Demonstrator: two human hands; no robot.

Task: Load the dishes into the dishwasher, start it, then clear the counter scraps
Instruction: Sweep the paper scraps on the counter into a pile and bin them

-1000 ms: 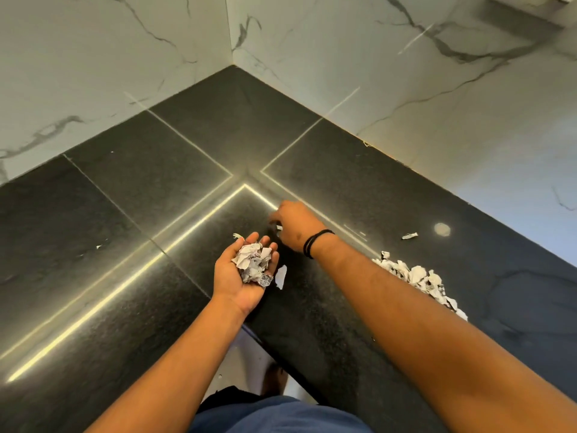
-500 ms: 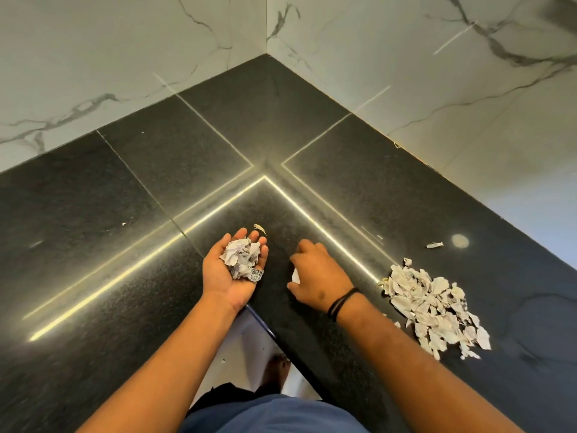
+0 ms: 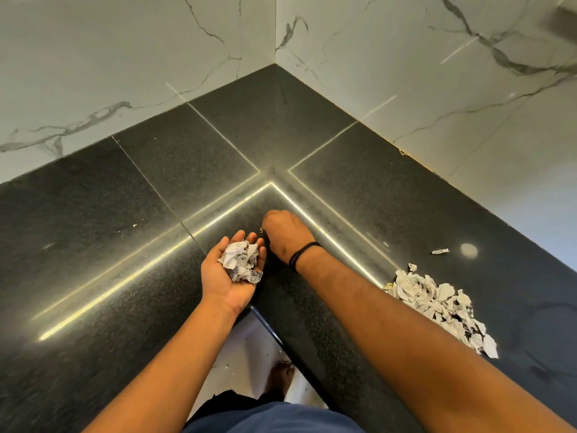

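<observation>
- While the dishwasher lies out of view, a person works the scrap-clearing part of the job at the inner corner of a black counter [image 3: 93,245], backed by marble walls [image 3: 125,57].
- Palm up and fingers loosely cupped, the left hand [image 3: 231,273] hovers at the counter's edge and serves as a tray: a wad of paper scraps [image 3: 240,259] sits in it, kept close so each new piece has a short way to go.
- Knuckles up, the right hand [image 3: 285,234] reaches just past the left, fingers curled down toward a tiny scrap [image 3: 261,229] at its fingertips; whether it already pinches that bit cannot be told, as the fingers are hidden under the hand.
- A black band [image 3: 301,254] circles the right wrist.
- Most of the scraps lie in a pile [image 3: 437,301] on the counter to the right, well apart from both hands, with one stray piece [image 3: 440,251] beyond it near a pale round spot [image 3: 469,250].
- One small fleck [image 3: 134,226] lies far off to the left.
- By this showing the clearing is early: only a handful is gathered and the big pile is untouched.
- Light, torn paper may slip off an overfilled palm; a few bits appear to lie on the floor [image 3: 249,345] below the edge.
</observation>
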